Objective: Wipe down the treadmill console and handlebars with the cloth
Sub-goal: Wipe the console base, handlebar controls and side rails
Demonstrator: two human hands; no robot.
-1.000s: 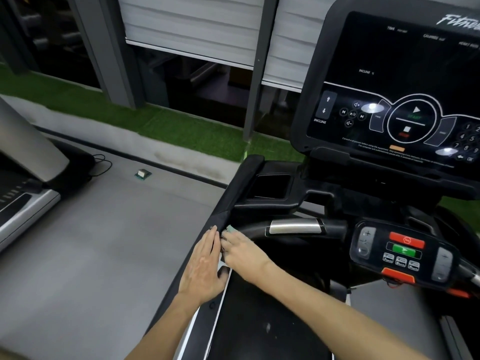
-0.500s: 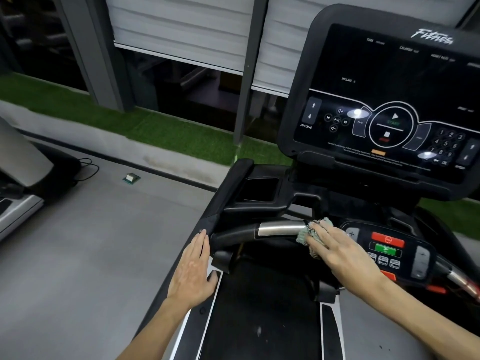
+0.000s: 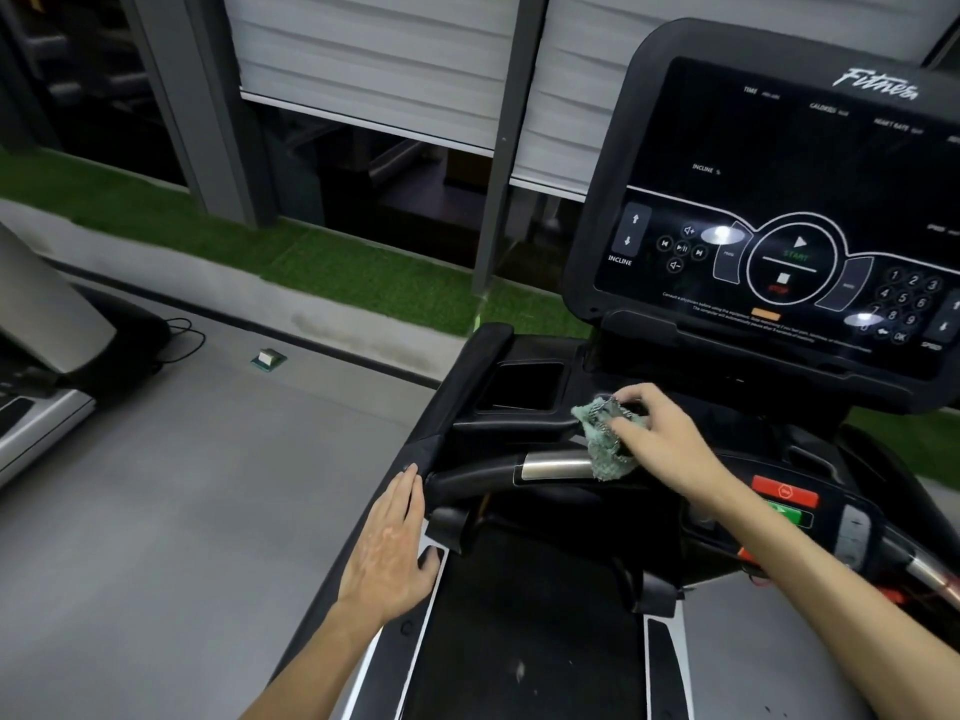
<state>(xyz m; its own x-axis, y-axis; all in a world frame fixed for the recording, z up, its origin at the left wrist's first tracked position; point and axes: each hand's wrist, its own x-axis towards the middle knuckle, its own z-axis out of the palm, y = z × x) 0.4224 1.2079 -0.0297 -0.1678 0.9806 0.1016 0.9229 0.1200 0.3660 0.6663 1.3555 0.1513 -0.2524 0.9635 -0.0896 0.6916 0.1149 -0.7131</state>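
Observation:
A black treadmill fills the right half of the head view, with its large console screen (image 3: 779,210) upright at the top right. My right hand (image 3: 660,439) presses a crumpled pale green cloth (image 3: 605,449) onto the black ledge below the screen, just above the silver sensor grip of the front handlebar (image 3: 556,467). My left hand (image 3: 389,548) lies flat, fingers together, on the left side rail (image 3: 410,459), holding nothing. A small control panel (image 3: 784,498) with red and green buttons sits partly under my right forearm.
A recessed cup holder (image 3: 524,384) lies left of the cloth. Another treadmill (image 3: 47,366) stands at the far left across grey floor. A small box (image 3: 268,358) lies on that floor. A green turf strip (image 3: 332,267) and window posts run behind.
My right hand carried the cloth from the handlebar's left end rightwards along the silver grip, then up onto the ledge under the screen. My left hand stayed on the side rail.

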